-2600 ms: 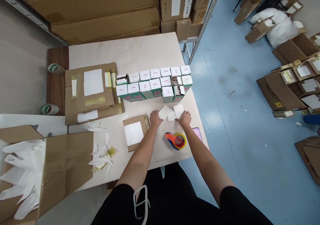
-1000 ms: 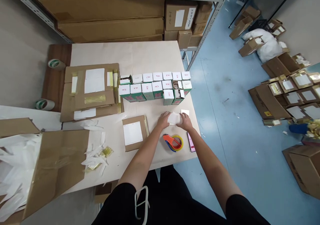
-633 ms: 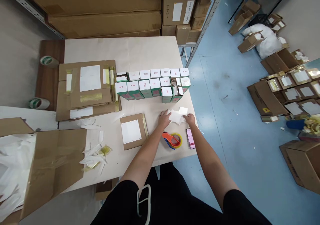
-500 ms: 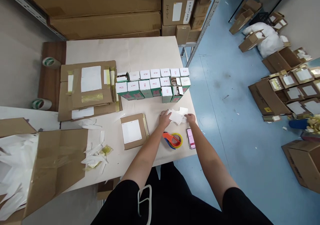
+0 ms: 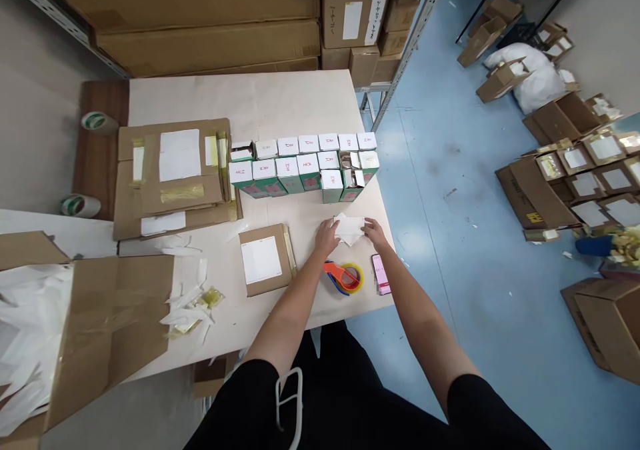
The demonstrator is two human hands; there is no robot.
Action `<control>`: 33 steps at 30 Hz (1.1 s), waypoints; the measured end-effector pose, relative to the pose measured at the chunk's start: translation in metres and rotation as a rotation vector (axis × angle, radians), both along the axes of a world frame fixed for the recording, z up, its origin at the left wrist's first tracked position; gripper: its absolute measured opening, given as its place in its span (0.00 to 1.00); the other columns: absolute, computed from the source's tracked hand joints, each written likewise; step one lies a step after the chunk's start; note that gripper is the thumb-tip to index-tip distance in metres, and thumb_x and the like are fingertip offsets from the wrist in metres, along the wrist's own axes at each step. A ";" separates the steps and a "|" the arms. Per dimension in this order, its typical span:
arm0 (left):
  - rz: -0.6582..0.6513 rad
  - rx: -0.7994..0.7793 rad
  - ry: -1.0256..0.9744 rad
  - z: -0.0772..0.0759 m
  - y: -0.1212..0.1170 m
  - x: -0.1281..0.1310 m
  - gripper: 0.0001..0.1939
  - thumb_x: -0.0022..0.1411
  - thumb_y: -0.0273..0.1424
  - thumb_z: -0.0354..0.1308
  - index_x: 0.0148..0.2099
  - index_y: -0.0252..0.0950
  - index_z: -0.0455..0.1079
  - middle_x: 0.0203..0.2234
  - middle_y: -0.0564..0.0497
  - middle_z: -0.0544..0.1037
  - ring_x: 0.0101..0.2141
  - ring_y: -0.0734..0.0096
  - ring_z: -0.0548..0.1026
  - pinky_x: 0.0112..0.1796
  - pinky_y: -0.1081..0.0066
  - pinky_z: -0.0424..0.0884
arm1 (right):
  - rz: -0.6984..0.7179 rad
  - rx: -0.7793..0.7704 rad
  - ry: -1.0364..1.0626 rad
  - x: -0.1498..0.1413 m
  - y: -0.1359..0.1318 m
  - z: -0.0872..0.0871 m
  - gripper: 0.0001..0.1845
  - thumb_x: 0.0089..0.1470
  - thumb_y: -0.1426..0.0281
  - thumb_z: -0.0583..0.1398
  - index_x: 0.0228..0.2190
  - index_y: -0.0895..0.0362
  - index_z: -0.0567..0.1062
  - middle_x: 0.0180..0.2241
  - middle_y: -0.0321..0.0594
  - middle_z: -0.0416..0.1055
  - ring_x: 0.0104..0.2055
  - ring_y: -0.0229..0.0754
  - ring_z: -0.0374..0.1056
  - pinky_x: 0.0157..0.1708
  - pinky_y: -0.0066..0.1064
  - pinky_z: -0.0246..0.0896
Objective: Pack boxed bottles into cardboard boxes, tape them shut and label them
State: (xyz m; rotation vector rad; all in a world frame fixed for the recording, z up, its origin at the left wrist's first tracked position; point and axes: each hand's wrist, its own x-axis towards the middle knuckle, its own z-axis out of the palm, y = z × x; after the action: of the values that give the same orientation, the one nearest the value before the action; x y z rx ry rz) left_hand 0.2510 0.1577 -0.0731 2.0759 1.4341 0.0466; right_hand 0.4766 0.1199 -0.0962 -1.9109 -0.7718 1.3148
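Several white paper slips [image 5: 350,227] lie overlapped on the table in front of the small boxes. At their left edge my left hand [image 5: 327,237] is closed on them, while my right hand [image 5: 375,233] pinches the right end of the top slip. Just below sit a tape dispenser with an orange handle [image 5: 341,275] and a roll of yellow-rimmed tape [image 5: 359,279]. A phone with a pink screen [image 5: 381,275] lies under my right wrist. Left of my left forearm is a flat cardboard parcel [image 5: 269,261] with a white label.
Rows of white-and-green boxes [image 5: 287,173] stand behind the slips, some with open tops. Stacked cardboard parcels [image 5: 173,193] lie at the left. An open carton [image 5: 113,310] of white scraps fills the near left corner. A metal shelf post [image 5: 413,53] rises at the back right.
My hands have drawn closer together. The spread slips are now gathered into a more overlapped pile, and the right hand has moved left and slightly away from me.
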 end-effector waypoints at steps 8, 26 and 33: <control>-0.045 -0.036 0.021 -0.004 -0.001 -0.016 0.37 0.57 0.30 0.71 0.68 0.41 0.65 0.69 0.43 0.61 0.68 0.51 0.57 0.66 0.58 0.60 | 0.031 -0.084 -0.209 -0.019 0.009 0.002 0.46 0.45 0.58 0.69 0.64 0.54 0.65 0.42 0.41 0.76 0.42 0.47 0.74 0.44 0.37 0.71; -0.042 0.026 0.042 -0.006 0.000 -0.023 0.43 0.62 0.29 0.66 0.75 0.44 0.53 0.72 0.44 0.57 0.67 0.52 0.58 0.65 0.58 0.60 | 0.880 0.197 -0.737 -0.047 0.005 0.010 0.53 0.46 0.69 0.71 0.69 0.50 0.57 0.65 0.53 0.59 0.68 0.63 0.49 0.64 0.56 0.52; -0.238 -0.039 0.042 -0.003 0.015 -0.019 0.45 0.59 0.28 0.68 0.74 0.46 0.55 0.70 0.45 0.60 0.70 0.49 0.54 0.65 0.55 0.58 | 0.983 0.279 -0.708 -0.038 0.010 0.019 0.50 0.45 0.81 0.64 0.68 0.47 0.61 0.65 0.48 0.61 0.65 0.60 0.53 0.61 0.52 0.57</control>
State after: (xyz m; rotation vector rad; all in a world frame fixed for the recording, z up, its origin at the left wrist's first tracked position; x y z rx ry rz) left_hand 0.2320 0.1731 -0.0758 2.2119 1.1925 -0.1202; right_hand 0.4383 0.1301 -0.0775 -1.7855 -2.3220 0.8741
